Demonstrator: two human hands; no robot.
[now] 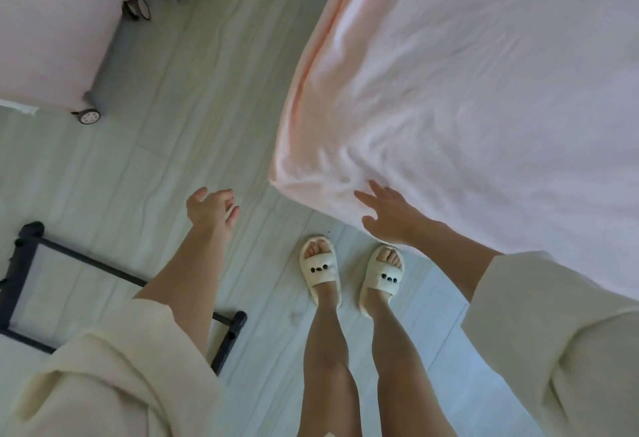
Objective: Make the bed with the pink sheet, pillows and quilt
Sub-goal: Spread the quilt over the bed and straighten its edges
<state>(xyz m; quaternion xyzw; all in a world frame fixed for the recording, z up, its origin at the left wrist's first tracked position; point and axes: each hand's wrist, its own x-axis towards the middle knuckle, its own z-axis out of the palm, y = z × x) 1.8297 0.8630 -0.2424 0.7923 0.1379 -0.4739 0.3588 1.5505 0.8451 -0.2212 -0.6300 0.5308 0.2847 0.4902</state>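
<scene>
Right hand, fingers spread flat, touched the pink sheet at the bed's near corner. Left hand hung relaxed, empty, well left of it.

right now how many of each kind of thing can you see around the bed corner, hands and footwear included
bare hands: 2, left hand over the floor, right hand at the bed corner
cream open-toe slippers: 2
pink fitted sheet: 1
small caster wheels on the pale wheeled unit: 2
black metal floor frame: 1
total: 8
</scene>
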